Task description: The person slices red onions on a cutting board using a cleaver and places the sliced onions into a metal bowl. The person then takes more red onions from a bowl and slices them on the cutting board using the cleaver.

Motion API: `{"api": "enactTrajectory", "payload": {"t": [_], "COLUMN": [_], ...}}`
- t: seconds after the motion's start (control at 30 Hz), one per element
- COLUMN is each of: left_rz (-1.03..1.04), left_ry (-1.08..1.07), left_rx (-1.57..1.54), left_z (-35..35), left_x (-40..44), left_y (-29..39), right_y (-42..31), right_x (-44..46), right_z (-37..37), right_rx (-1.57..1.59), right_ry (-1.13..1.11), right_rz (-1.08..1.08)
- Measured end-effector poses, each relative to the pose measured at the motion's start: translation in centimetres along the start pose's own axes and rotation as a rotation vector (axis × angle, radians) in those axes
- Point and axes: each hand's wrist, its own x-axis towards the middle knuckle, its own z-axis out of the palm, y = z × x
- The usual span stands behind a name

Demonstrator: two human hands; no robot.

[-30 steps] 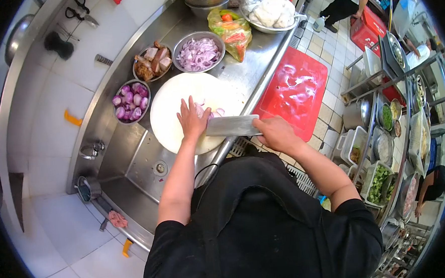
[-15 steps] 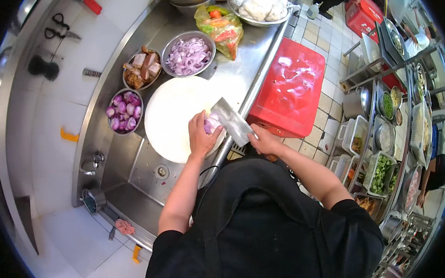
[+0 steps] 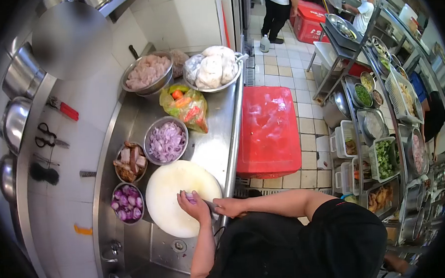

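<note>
A thick round white chopping board [image 3: 163, 187] lies on the steel counter. My left hand [image 3: 195, 208] is closed over a piece of purple onion [image 3: 190, 196] on the board, its fingers covering most of it. My right hand [image 3: 230, 207] grips a cleaver [image 3: 212, 206], whose blade is seen nearly edge-on and partly hidden beside my left hand. Beyond the board stands a bowl of sliced onion [image 3: 167, 143]. To its left are a bowl of browned meat chunks [image 3: 131, 161] and a bowl of whole peeled purple onions [image 3: 127, 203].
A bag of peppers [image 3: 185, 108], a bowl of pale raw meat [image 3: 149, 71] and a bowl of white bundles [image 3: 211, 71] stand farther back. Right of the counter is a red cooler [image 3: 267, 131]. Shelves with vegetable baskets [image 3: 383, 158] line the right; other people stand in the background.
My view has swung, bringing more of the back counter into sight. The cleaver, earlier showing its broad face right of the onion, is now edge-on and close against my left hand.
</note>
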Motion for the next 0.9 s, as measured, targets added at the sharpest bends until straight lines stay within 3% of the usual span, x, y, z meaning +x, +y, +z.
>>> {"api": "enactTrajectory", "payload": {"t": [0.17, 0.3, 0.37, 0.47, 0.53, 0.57, 0.63, 0.67, 0.73, 0.83, 0.9], "left_rz": [-0.005, 0.330, 0.410, 0.365, 0.036, 0.014, 0.235, 0.197, 0.438, 0.411, 0.148], "left_ry": [0.068, 0.172, 0.168, 0.078, -0.342, -0.326, -0.160, -0.144, 0.079, 0.281, 0.339], "left_rx": [-0.321, -0.143, -0.211, -0.270, -0.108, -0.110, -0.034, -0.018, -0.117, -0.101, -0.026], "left_z": [3.3, 3.4, 4.3, 5.6, 5.9, 6.2, 6.9, 6.9, 3.8, -4.4, -9.9], "left_x": [5.7, 15.4, 21.0, 28.5, 31.4, 32.1, 32.0, 31.7, 30.1, 26.8, 25.6], "left_y": [0.2, 6.1, 7.7, 8.4, 7.5, 6.6, 3.8, 2.7, 1.4, -1.0, -5.2], "right_y": [-2.4, -10.2, -11.9, -15.6, -15.2, -14.5, -12.4, -11.4, -10.2, -9.5, -8.1], "right_x": [2.4, 5.0, 6.3, 6.8, 7.7, 6.8, 6.3, 5.4, 3.1, -0.5, -2.5], "right_z": [-2.3, -9.2, -12.2, -15.9, -17.1, -17.5, -17.1, -16.7, -15.8, -14.1, -12.4], "right_rx": [-0.033, -0.071, -0.035, 0.121, -0.001, 0.213, 0.315, 0.364, 0.460, 0.479, 0.478], "right_ry": [0.164, 0.227, 0.271, 0.341, 0.478, 0.437, 0.507, 0.523, 0.470, 0.361, 0.306], "right_rz": [-0.036, 0.081, 0.049, 0.174, 0.094, 0.220, 0.186, 0.155, 0.155, 0.255, 0.262]}}
